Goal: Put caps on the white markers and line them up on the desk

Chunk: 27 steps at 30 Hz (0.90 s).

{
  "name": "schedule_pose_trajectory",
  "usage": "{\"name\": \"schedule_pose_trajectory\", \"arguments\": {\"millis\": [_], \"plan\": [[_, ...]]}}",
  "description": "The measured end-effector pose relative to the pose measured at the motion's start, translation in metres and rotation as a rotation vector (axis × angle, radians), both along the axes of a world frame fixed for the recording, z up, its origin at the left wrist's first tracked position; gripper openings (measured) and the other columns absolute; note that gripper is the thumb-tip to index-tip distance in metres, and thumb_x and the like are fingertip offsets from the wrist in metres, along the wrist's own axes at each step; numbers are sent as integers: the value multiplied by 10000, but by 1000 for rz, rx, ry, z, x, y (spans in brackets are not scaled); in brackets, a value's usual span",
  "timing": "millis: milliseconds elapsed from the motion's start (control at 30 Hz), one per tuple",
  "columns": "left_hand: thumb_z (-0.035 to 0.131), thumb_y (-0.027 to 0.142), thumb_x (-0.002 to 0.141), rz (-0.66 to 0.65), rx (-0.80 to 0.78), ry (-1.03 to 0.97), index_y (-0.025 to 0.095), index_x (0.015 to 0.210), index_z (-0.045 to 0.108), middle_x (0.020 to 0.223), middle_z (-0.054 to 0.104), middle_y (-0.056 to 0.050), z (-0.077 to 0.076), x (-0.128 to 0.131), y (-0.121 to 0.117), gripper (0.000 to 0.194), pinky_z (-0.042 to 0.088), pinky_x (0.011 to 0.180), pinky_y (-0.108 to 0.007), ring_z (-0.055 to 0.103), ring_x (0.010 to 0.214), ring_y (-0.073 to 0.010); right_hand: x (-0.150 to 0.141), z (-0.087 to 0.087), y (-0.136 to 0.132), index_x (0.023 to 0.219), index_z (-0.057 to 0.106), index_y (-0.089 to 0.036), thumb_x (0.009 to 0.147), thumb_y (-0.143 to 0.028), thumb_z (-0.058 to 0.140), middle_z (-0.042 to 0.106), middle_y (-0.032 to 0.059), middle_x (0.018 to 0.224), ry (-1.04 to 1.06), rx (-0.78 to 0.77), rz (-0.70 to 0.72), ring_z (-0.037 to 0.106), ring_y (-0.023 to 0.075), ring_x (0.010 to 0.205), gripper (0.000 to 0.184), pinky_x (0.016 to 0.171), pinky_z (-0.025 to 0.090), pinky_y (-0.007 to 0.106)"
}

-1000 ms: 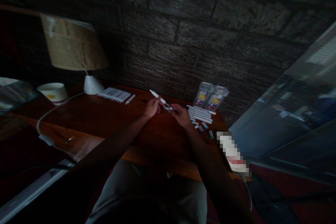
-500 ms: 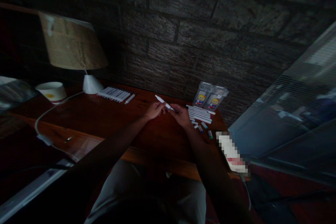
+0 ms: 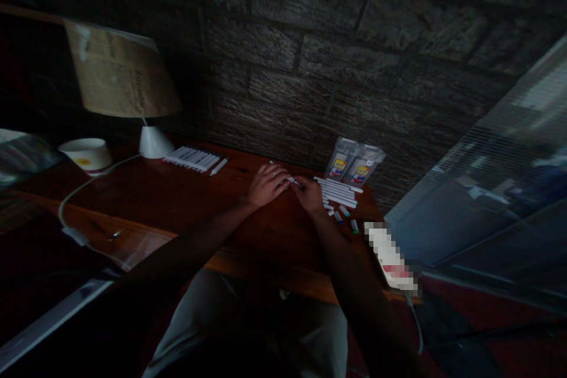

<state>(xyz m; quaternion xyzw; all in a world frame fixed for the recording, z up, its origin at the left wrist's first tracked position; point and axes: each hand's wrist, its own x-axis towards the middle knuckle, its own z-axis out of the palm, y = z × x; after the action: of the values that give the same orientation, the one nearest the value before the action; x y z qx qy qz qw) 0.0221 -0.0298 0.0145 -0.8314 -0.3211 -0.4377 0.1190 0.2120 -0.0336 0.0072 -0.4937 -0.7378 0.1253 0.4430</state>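
Over the middle of the wooden desk, a white marker [image 3: 291, 179] is held between my two hands. My left hand [image 3: 266, 184] is wrapped round it from above, hiding most of the barrel; only a tip shows past the fingers. The other end is pinched by my right hand [image 3: 309, 192], partly hidden by the thumb. Just right of that hand lies a row of white markers [image 3: 337, 192]. Several loose caps [image 3: 344, 211] are scattered in front of the row.
Two clear plastic cases [image 3: 354, 164] stand against the brick wall. To the left are a row of markers [image 3: 191, 159], a single marker [image 3: 218, 167], a lamp [image 3: 154, 143] and a paper cup [image 3: 87, 153]. A blurred-out flat object [image 3: 390, 257] lies at the desk's right edge.
My left hand has turned over and closed across the marker, covering the white barrel that showed before. My right hand has shifted slightly right.
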Motion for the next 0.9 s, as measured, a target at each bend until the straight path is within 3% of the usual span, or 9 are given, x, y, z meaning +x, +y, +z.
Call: {"name": "schedule_pose_trajectory", "arguments": {"millis": [100, 200, 400, 533, 633, 767, 900], "plan": [[547, 199, 933, -14, 84, 124, 214, 1262, 630, 1356, 626, -87, 0, 5, 1, 340, 350, 1138, -517, 493, 1337, -253, -1, 2, -1, 1038, 753, -242, 867, -257, 629, 774, 32, 1070, -51, 14, -2, 731, 239, 980, 212, 942, 548, 378], [531, 147, 923, 9, 85, 197, 192, 1284, 616, 1339, 637, -91, -5, 6, 6, 373, 302, 1185, -537, 505, 1332, -249, -2, 2, -2, 1054, 753, -251, 865, -263, 641, 771, 34, 1084, -63, 4, 16, 730, 247, 1008, 220, 952, 550, 386], [545, 184, 942, 79, 8, 248, 206, 1222, 661, 1102, 722, -81, -10, 1, 12, 304, 437, 1086, -438, 649, 1083, -222, -5, 0, -2, 1029, 740, -248, 839, -261, 672, 774, 31, 1068, -20, -7, 31, 732, 221, 982, 202, 927, 556, 360], [534, 201, 956, 140, -78, 265, 233, 1196, 666, 1090, 702, -65, -13, 3, 11, 276, 523, 911, -338, 660, 1018, -210, -5, 0, 0, 1039, 707, -220, 793, -270, 700, 767, 43, 1039, 27, 20, 15, 720, 206, 937, 251, 898, 558, 343], [511, 189, 966, 133, -111, 254, 240, 1188, 663, 1103, 684, -54, -17, 4, 10, 274, 524, 897, -291, 654, 1027, -191, -3, -2, 2, 1029, 684, -196, 773, -296, 703, 756, 59, 1014, 78, 10, 27, 708, 209, 935, 276, 885, 556, 342], [500, 218, 977, 70, -82, 238, 211, 1286, 619, 1155, 674, -83, -19, 5, 10, 331, 504, 975, -324, 633, 1091, -205, -3, -5, 4, 1169, 611, -180, 758, -218, 644, 714, 92, 1126, 138, -19, 90, 681, 218, 1039, 414, 888, 551, 347], [480, 278, 993, 65, -42, 275, 212, 1329, 606, 1133, 690, -107, -15, 2, 7, 365, 503, 963, -398, 631, 1091, -244, -7, -8, 2, 1297, 513, -184, 788, -143, 544, 706, 85, 1129, 167, -23, 156, 677, 192, 1003, 512, 896, 539, 343]]}}
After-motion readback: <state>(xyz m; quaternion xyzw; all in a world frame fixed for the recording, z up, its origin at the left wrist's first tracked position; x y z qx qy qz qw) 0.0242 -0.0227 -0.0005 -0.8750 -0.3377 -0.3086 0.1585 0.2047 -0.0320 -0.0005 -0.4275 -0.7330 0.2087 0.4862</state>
